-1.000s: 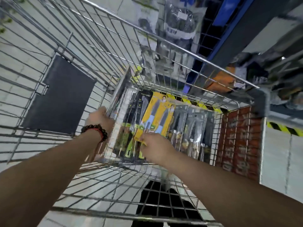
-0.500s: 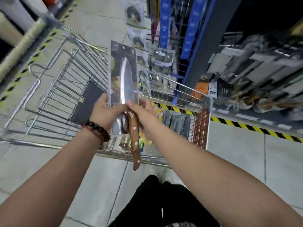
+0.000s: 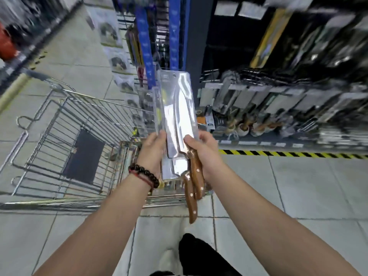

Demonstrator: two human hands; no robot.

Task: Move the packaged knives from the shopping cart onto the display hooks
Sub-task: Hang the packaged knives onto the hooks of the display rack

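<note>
Packaged knives (image 3: 176, 120) upright between hands: left hand (image 3: 152, 152) grips left edge, right hand (image 3: 203, 154) grips handles

Both arms reach forward, the left hand (image 3: 152, 150) and right hand (image 3: 205, 154) with fingers curled, gripping.

Bright, even overhead light fills the aisle, and white glare washes over the clear knife package (image 3: 176, 118). Motion blur smears the shelves (image 3: 298, 76) at right and the upper corners, and wide-angle distortion bends the shopping cart (image 3: 59, 136) and floor tiles (image 3: 298, 186) toward the edges.
</note>
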